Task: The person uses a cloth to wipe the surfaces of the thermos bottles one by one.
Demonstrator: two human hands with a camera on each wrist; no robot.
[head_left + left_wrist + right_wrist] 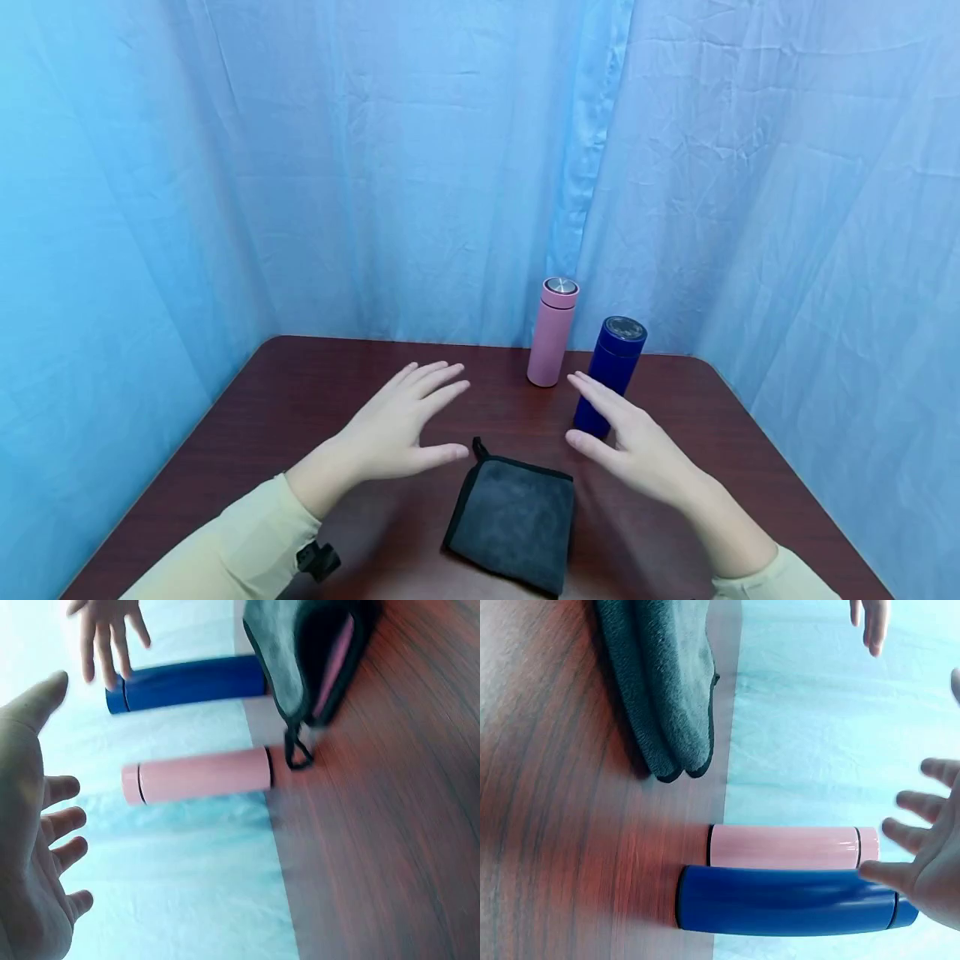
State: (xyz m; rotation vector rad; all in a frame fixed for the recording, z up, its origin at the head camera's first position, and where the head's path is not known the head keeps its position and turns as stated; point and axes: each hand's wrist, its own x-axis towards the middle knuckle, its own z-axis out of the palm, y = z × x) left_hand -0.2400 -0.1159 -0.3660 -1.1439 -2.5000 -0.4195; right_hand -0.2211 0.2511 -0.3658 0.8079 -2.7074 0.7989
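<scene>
A folded dark grey cloth [517, 521] with black edging and a small hanging loop lies near the front of the table. My left hand [401, 425] hovers to its upper left, fingers spread, holding nothing. Over on the other side, my right hand [637, 446] is held in the air with its fingers extended. In the head view it partly covers a dark blue thermos bottle [617, 358]; whether it touches the bottle I cannot tell. A pink thermos bottle [552, 333] stands upright behind, left of the blue one. The left wrist view shows the cloth's folded layers [330, 667] from the side.
The brown wooden table [315, 375] has rounded far corners. Light blue curtains [420, 167] hang close behind it and along both sides. A small black device [318, 560] sits at the left wrist.
</scene>
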